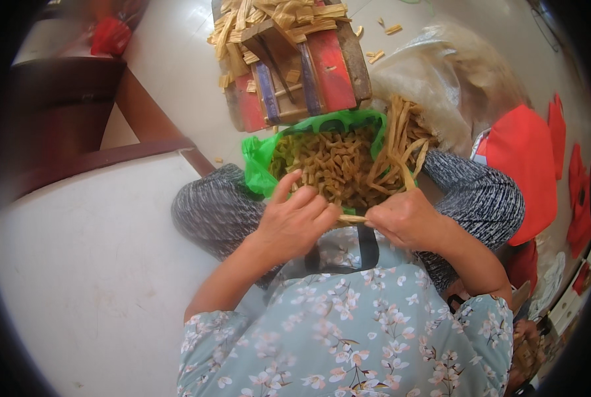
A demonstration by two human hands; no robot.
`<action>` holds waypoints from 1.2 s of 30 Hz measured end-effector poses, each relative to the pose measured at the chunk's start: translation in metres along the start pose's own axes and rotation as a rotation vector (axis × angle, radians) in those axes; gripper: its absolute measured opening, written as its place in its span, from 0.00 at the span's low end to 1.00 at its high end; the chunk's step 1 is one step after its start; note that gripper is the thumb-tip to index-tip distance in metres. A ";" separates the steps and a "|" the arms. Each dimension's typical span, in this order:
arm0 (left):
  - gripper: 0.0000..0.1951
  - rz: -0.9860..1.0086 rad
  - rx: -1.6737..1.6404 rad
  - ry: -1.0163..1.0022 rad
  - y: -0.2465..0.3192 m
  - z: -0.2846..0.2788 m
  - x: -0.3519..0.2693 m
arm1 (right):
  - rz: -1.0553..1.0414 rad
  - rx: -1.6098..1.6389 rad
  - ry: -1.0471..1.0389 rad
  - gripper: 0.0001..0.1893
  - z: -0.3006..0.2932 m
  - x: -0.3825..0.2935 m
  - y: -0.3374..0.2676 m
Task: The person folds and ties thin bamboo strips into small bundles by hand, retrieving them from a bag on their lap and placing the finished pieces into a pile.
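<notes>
My left hand (303, 211) and my right hand (404, 218) both grip one pale, dried strip (352, 219), which stretches between them in front of my lap. Part of a longer strip (408, 173) rises from the top of my right hand. Just beyond the hands lies an opened green plastic bag (260, 166). It holds many short, brown dried pieces (337, 161), apparently of the same material. Long dried strips (397, 131) lean over the bag's right side. What my left fingers cover is hidden.
A low bench with a red top (332, 64) stands ahead, bearing a wooden block (270, 42), a thin dark blade-like bar and heaped pale strips (295, 12). A translucent sack (424, 64) lies to the right. Beside my left knee is a white surface (92, 278). Red cloth (523, 173) is at right.
</notes>
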State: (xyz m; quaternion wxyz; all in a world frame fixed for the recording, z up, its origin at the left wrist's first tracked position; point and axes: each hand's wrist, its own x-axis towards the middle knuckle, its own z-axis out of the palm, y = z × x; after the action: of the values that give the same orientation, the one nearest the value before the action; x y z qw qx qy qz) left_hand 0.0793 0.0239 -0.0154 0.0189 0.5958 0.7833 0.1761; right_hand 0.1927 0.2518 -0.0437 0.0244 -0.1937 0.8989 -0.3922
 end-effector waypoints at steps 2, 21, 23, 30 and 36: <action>0.07 -0.037 -0.006 -0.014 -0.003 -0.008 -0.005 | -0.017 0.031 0.001 0.03 -0.002 0.002 0.001; 0.07 -0.467 -0.161 0.489 -0.126 -0.041 0.063 | -0.171 -0.425 0.449 0.04 -0.057 0.170 0.091; 0.07 -0.472 -0.075 0.484 -0.123 -0.036 0.049 | -0.061 -0.400 0.443 0.04 -0.055 0.150 0.100; 0.08 -0.449 -0.120 0.513 -0.070 -0.051 0.013 | -0.158 -0.333 0.430 0.12 -0.056 0.082 0.070; 0.14 -0.801 -1.397 -0.049 -0.027 -0.026 0.026 | -0.504 -0.436 0.384 0.20 -0.041 0.090 0.024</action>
State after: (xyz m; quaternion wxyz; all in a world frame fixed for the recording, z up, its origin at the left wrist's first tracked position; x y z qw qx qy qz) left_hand 0.0407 0.0354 0.0054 0.4663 0.1239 0.6455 0.5920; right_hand 0.0937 0.2622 -0.0223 -0.2831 -0.3323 0.8737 -0.2147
